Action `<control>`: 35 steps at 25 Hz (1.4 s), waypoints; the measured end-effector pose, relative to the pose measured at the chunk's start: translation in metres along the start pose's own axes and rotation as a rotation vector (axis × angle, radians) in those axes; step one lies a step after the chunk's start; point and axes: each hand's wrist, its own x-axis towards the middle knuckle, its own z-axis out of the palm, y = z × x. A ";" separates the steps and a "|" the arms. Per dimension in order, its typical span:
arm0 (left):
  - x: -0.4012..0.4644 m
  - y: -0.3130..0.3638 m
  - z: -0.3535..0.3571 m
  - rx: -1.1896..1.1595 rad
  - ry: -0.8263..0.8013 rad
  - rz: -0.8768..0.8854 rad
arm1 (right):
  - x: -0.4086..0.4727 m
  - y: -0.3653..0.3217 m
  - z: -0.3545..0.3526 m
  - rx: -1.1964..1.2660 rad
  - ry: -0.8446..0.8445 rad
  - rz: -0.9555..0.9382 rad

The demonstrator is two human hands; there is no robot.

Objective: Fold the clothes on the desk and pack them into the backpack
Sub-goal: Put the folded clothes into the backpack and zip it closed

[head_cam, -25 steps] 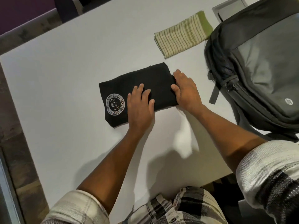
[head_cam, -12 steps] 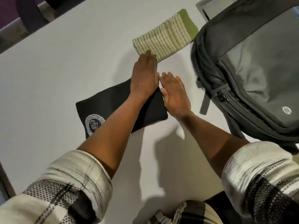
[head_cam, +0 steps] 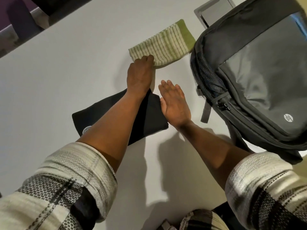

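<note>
A folded black T-shirt with a round white logo lies on the white desk; my left forearm crosses over it. My left hand reaches past it, and its fingers curl onto the near left corner of a folded green-striped garment. My right hand lies flat with straight fingers, its thumb side against the black shirt's right edge. The grey and black backpack lies on the right of the desk, its zipper shut as far as I can see.
A grey cable hatch is set in the desk behind the backpack. The striped garment's far end touches the backpack. A dark chair stands beyond the desk's far left edge.
My left hand left the black shirt and moved forward onto the striped garment's corner. My right hand slid from the shirt's top to its right edge, fingers straightened.
</note>
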 end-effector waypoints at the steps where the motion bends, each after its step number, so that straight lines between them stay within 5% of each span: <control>1: -0.003 -0.001 -0.009 -0.019 -0.040 -0.010 | 0.000 -0.001 -0.001 0.016 0.012 0.016; 4: -0.021 -0.009 -0.039 -0.144 -0.051 -0.027 | 0.016 -0.009 -0.020 0.047 0.052 0.145; 7: -0.040 -0.022 -0.061 -0.251 -0.054 -0.037 | 0.055 -0.010 -0.049 -0.180 0.027 0.270; 12: -0.076 -0.052 -0.096 -0.208 0.027 -0.038 | 0.090 -0.017 -0.088 -0.444 -0.055 0.066; 21: -0.190 -0.118 -0.123 -0.239 0.321 -0.232 | 0.075 -0.108 -0.101 -0.181 0.199 -0.243; 26: -0.300 -0.089 -0.051 -0.516 0.158 -0.375 | -0.020 -0.094 -0.074 -0.140 -0.020 -0.328; 29: -0.327 -0.075 -0.017 -0.326 0.146 -0.263 | -0.055 -0.078 -0.068 -0.065 -0.174 -0.348; 35: -0.293 -0.074 -0.025 -0.540 0.005 -0.677 | -0.036 -0.069 -0.075 0.270 -0.411 0.168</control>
